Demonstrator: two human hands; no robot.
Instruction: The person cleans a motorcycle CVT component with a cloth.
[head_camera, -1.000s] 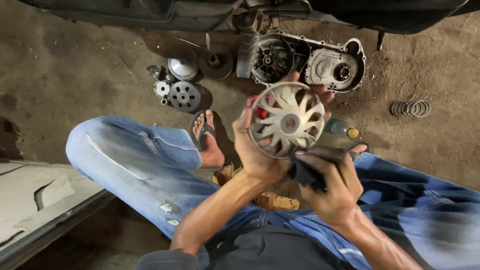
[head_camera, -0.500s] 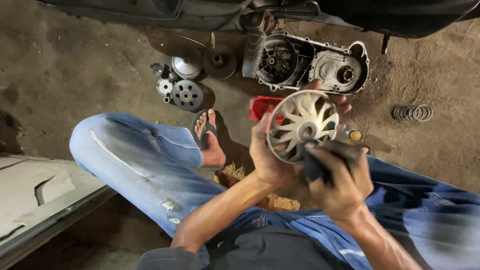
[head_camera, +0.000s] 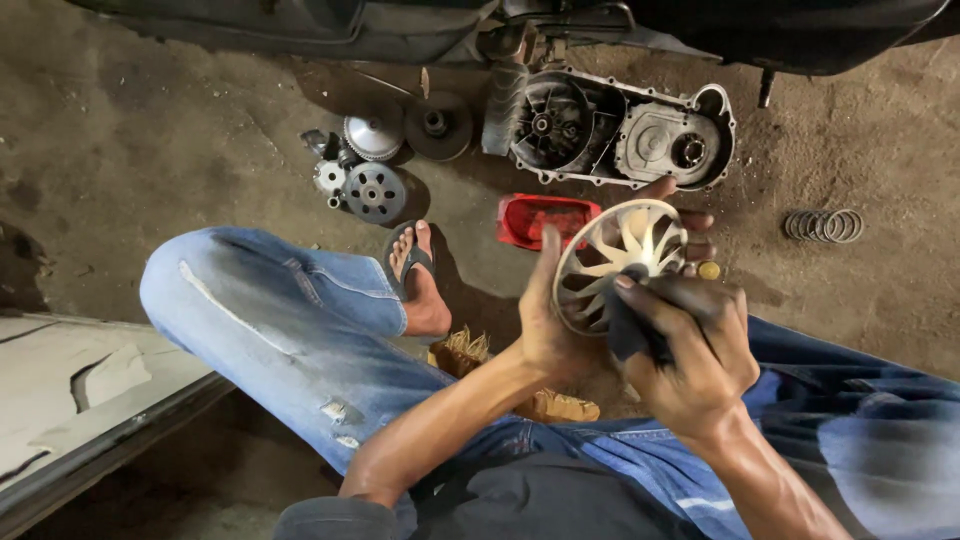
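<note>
**Finned disc held up and rubbed with a dark rag**

The left hand grips a pale metal finned disc from behind and below, its thumb lying up the disc's left rim and the tips of its fingers curled over the right rim. The disc is held in the air above the person's lap, tilted so its curved fins face the camera. The right hand is closed around a dark rag, fingers pressed together on it, and pushes the rag against the lower right part of the disc.

The person sits on the dirt floor in torn blue jeans, one knee raised, a foot in a sandal set flat on the floor. Just beyond the disc lies a red tray, and beyond that an open engine case under a vehicle. To the left of the case lie several round metal parts, close together. A coil spring lies well apart on the right. A small yellow cap shows just beside the right rim of the disc.
</note>
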